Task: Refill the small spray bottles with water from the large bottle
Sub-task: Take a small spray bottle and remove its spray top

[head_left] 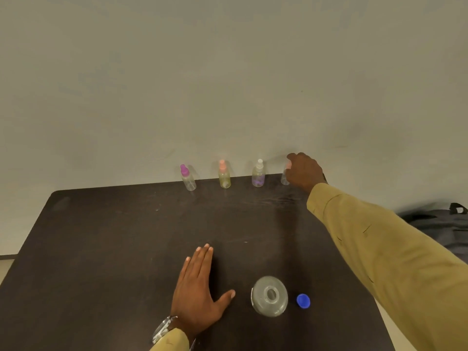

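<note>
Right hand (304, 171): I am seeing it reaching to the bench's (101, 249) far edge, fingers curling round the rightmost spray bottle (285, 178), which is blurred.
Left hand (200, 282): lying flat on the bench, fingers straight.
Large bottle (269, 296): standing uncapped, blue cap (303, 300) lying just beside it.
Far row: purple-capped bottle (188, 178), orange-capped bottle (224, 174) and white-capped bottle (258, 173) standing apart.

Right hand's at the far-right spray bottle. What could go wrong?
The large bottle stands open, blue cap beside it, near the right sleeve; pulling back could tip it. The right hand hides much of the rightmost spray bottle; a poor grip could knock it into the white-topped spray bottle.
</note>
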